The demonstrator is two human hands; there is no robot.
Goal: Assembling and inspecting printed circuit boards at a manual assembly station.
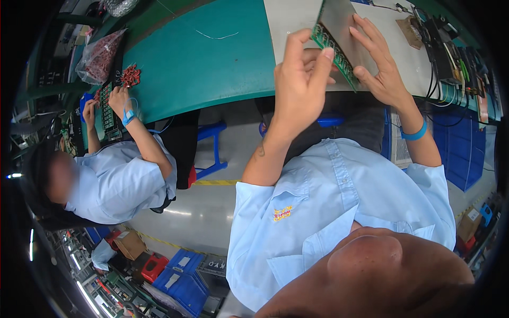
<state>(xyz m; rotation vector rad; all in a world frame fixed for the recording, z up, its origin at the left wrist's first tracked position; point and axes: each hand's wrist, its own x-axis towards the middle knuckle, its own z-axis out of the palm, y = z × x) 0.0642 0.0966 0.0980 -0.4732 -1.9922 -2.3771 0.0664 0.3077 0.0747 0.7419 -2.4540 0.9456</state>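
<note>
Up over the bench, a green circuit board (343, 62) stands tilted on edge, with rows of small parts along its side and a flat grey panel (339, 20) against it. My left hand (303, 79) pinches the board's left side, its thumb on the components and the other fingers curled. On the other side, my right hand (379, 66) has its fingers spread, the tips at the panel's face and the thumb by the board's lower corner. Whether those fingertips press on the panel I cannot tell. The board's upper end runs out of view.
At left a co-worker (122, 180) handles another green board (110, 114) beside red parts (130, 76) and a clear bag (101, 57) of them. A green mat (212, 63) covers the bench. Black devices and cables (442, 50) stand at right; blue crates (464, 143) are below.
</note>
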